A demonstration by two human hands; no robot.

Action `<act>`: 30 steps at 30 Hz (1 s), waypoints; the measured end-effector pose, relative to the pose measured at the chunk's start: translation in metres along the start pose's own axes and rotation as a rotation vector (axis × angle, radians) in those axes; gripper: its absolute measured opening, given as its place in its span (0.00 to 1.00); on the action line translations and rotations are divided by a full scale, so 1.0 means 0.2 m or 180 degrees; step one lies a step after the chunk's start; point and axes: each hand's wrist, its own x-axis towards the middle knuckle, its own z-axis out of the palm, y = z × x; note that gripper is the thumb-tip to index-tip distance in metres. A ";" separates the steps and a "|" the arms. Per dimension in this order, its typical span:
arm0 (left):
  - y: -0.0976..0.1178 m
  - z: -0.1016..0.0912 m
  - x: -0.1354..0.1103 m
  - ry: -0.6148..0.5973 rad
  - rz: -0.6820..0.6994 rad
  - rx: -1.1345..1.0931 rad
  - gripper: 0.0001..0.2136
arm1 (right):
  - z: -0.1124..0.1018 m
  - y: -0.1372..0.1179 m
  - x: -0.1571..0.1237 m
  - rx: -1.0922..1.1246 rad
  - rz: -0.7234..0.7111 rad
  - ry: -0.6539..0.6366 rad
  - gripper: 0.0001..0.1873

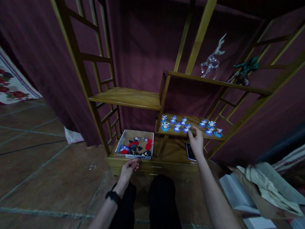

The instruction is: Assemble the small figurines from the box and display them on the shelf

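Observation:
My right hand (197, 140) reaches to the low shelf, its thumb and finger closed at the right edge of a small purple-and-white figurine (186, 128) on a round base. Left of that stands a similar figurine (177, 127), with more purple ones behind and to the right. A figurine on a light blue base (165, 126) is at the shelf's left end. My left hand (129, 168), fingers loosely bent and apart, holds nothing visible just in front of an open cardboard box (152, 146). Inside the box lie several small dark and red figurines (134, 148).
A dark flat device (191, 151) lies on the cabinet top under the shelf. Higher up stand a clear deer figure (212, 62) and a dark green figure (246, 71). Left is a bare wooden shelf (128, 96). White boxes and cloth (269, 187) sit on the right.

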 end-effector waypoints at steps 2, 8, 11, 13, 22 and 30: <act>0.00 -0.03 0.02 0.0231 0.0010 -0.0070 0.16 | 0.03 -0.08 -0.16 0.0251 0.0081 0.0085 0.17; 0.11 -0.06 0.16 0.0802 0.0107 -0.0427 0.12 | 0.44 -0.24 -0.61 0.1159 0.0366 -0.1706 0.12; 0.20 -0.06 0.28 0.0995 0.0222 -0.0646 0.11 | 0.73 -0.22 -0.70 0.1161 0.0577 -0.2262 0.12; 0.25 -0.07 0.37 0.1158 0.0262 -0.0814 0.10 | 0.91 -0.18 -0.71 0.0992 0.0726 -0.2497 0.12; 0.36 -0.25 0.61 0.1764 0.0191 -0.1455 0.12 | 1.45 -0.20 -0.71 0.0562 0.0280 -0.2935 0.12; 0.41 -0.26 0.68 0.1570 0.0165 -0.1645 0.12 | 1.70 -0.42 -0.81 -0.0421 -0.0713 -0.3656 0.15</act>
